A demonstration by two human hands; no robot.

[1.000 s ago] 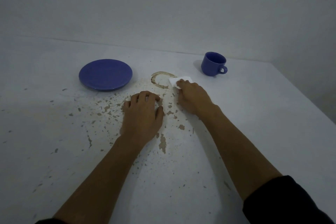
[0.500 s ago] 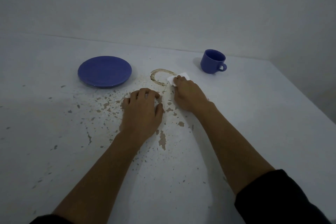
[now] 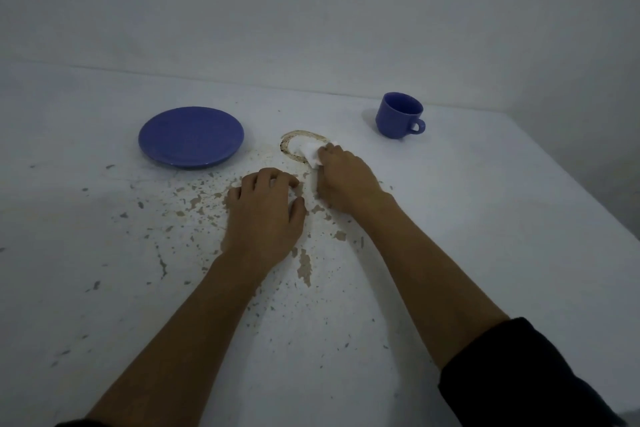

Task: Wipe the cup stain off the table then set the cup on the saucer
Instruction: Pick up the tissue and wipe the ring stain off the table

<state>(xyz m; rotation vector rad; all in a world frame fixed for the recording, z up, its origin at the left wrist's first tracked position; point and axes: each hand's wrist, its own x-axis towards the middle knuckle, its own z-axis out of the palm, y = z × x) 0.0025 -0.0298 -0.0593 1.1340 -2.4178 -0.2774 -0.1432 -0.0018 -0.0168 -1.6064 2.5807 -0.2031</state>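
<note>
A brown ring-shaped cup stain [image 3: 290,148] marks the white table [image 3: 485,218] at centre. My right hand [image 3: 346,180] presses a white tissue [image 3: 310,152] onto the ring's right side, covering that part. My left hand [image 3: 265,211] rests flat on the table just in front of the stain, fingers curled, holding nothing. A blue saucer [image 3: 191,136] lies to the left of the stain. A blue cup [image 3: 399,115] stands upright at the back right, handle pointing right, apart from both hands.
Chipped paint patches [image 3: 304,265] speckle the table around and in front of my hands. A wall [image 3: 311,10] runs along the table's far edge. The table's right edge slants down at the far right.
My right hand has slid the tissue leftward from the ring's right edge into the ring. My left hand has stayed in place.
</note>
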